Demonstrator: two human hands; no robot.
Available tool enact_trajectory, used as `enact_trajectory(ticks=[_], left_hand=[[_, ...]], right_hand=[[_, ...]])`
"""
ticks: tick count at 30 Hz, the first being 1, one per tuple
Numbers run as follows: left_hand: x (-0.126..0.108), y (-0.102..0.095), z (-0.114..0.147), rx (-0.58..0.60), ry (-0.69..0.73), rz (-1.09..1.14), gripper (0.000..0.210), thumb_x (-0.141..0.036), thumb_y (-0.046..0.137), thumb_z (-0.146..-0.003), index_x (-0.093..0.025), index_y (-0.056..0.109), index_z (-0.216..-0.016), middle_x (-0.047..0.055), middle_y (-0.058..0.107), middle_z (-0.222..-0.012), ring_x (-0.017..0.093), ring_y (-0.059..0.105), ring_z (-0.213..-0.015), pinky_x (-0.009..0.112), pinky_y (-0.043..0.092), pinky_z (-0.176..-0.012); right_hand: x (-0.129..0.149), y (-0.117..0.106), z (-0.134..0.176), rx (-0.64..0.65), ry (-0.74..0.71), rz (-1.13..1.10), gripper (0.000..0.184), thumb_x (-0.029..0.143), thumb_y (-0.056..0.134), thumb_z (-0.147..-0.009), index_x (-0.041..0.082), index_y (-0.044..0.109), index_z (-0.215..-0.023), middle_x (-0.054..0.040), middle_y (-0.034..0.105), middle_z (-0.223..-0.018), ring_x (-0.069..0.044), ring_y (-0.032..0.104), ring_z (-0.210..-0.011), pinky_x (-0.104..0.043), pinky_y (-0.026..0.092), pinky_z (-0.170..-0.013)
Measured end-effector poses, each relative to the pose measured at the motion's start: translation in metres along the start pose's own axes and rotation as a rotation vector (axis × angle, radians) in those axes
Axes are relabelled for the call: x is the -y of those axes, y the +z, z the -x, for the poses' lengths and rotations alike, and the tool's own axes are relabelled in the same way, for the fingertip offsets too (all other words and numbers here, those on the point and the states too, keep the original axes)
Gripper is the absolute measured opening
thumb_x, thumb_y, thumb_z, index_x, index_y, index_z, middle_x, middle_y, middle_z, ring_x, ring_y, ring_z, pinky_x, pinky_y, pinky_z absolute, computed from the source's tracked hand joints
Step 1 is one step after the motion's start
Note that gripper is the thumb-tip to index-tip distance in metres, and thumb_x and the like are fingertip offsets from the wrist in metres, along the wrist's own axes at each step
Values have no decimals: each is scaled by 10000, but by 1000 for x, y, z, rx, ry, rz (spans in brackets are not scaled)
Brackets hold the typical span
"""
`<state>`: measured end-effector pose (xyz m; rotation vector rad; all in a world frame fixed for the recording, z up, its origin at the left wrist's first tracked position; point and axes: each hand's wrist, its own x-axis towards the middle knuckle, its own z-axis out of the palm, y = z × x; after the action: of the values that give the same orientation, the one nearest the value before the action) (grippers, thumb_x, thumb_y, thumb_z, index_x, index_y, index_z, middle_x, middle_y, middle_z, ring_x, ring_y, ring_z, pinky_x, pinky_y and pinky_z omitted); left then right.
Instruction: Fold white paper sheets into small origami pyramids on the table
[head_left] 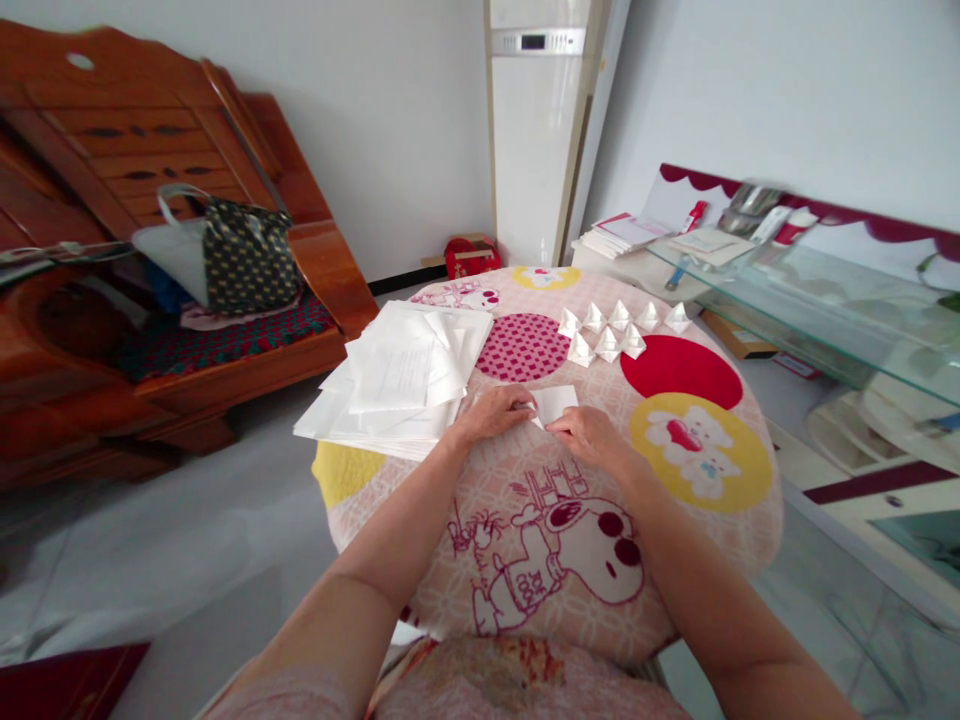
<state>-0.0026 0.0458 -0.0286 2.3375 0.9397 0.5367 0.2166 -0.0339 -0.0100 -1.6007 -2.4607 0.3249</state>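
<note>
The pale pink top (465, 690) bears reddish blotches (541, 660).

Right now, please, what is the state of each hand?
Left hand: curled, on the left of the small paper; grip cannot be told.
Right hand: curled, at its right side; grip unclear.

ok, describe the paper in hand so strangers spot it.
Find the cloth-covered table. Near its middle, between left hand and right hand, is a small white paper. It alone is touched by both hands, unlike the paper pile and peaked shapes.

Home living room: 1 wooden settee (150, 140), cartoon-print tablecloth (540, 465), tall air conditioner (536, 130).
</note>
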Motion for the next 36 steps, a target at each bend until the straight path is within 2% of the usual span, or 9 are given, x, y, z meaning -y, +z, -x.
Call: enact_trajectory(ticks=[3, 5, 9, 12, 20, 27, 36], left_hand=[[-2, 2, -2, -26, -18, -38, 207, -317, 602, -920, -173, 746, -958, 38, 743, -915, 162, 651, -818, 256, 488, -779], [-3, 4, -4, -41, -51, -57, 194, -318, 612, -910, -175, 742, -936, 32, 738, -886, 162, 643, -790, 258, 485, -750], [-5, 9, -8, -74, -117, -97, 167, -299, 643, -898, -171, 751, -899, 34, 739, -846, 164, 643, -754, 267, 483, -733], [-5, 13, -11, -107, -151, -107, 138, -276, 658, -888, -189, 761, -919, 34, 760, -897, 173, 667, -795, 268, 501, -755], [0, 26, -15, -156, -157, -137, 139, -236, 684, -862, -182, 756, -967, 45, 762, -965, 185, 690, -876, 286, 542, -844], [-2, 28, -16, -166, -181, -159, 110, -246, 700, -856, -189, 751, -935, 46, 752, -962, 182, 680, -875, 295, 544, -857], [-8, 31, -15, -172, -235, -164, 91, -232, 700, -870, -170, 744, -920, 68, 753, -973, 197, 692, -879, 295, 542, -842]], right_hand=[[3, -1, 7, 86, -50, 111, 269, 118, 543, -946, 191, 799, -908, -80, 701, -852, -172, 598, -747, -285, 328, -654], [4, 0, 11, 97, -47, 132, 272, 130, 531, -964, 194, 794, -938, -76, 679, -866, -168, 577, -745, -284, 324, -650], [4, 1, 14, 80, -38, 136, 287, 136, 512, -977, 196, 783, -907, -65, 642, -860, -167, 538, -739, -286, 329, -655], [4, 1, 14, 77, -43, 126, 298, 133, 507, -977, 205, 776, -870, -51, 621, -844, -163, 517, -726, -288, 331, -655], [4, 2, 14, 77, -58, 104, 304, 92, 496, -957, 198, 763, -858, -63, 624, -845, -171, 515, -732, -298, 344, -657], [9, -2, 13, 129, -60, 112, 285, 73, 503, -934, 183, 752, -849, -80, 661, -863, -163, 529, -698, -291, 357, -628], [10, -3, 12, 122, -67, 97, 268, 52, 522, -922, 171, 750, -846, -86, 660, -850, -161, 537, -693, -284, 349, -629]])
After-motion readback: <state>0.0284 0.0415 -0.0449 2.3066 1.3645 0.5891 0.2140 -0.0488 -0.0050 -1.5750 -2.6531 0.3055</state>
